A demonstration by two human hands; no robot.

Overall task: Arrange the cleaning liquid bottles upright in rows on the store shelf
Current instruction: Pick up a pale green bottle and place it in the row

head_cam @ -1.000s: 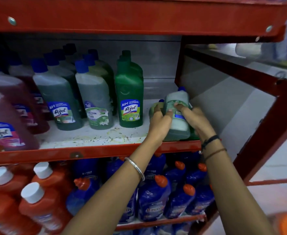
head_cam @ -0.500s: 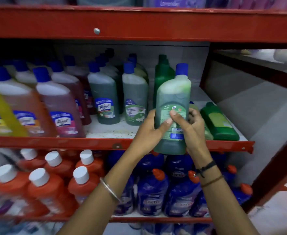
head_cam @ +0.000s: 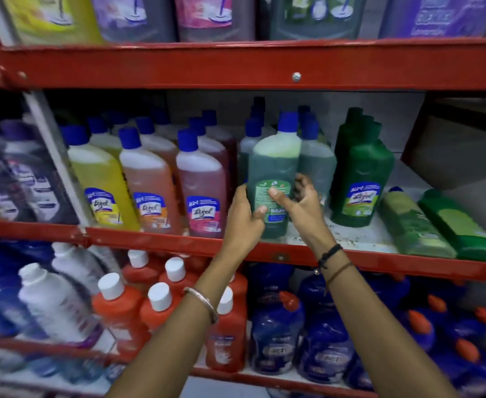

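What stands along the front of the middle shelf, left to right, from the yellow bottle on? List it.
Yellow blue-capped bottle → orange bottle → pink bottle → pale green bottle held upright by both hands → dark green upright bottle → olive bottle lying flat → green bottle lying flat.

red metal shelving (head_cam: pixel 236 67); white back wall (head_cam: pixel 379 110)

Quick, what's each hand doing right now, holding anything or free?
Left hand: closed on the green bottle, upright at the shelf's front edge.
Right hand: thumb on the same bottle's label, fingers curled behind it.
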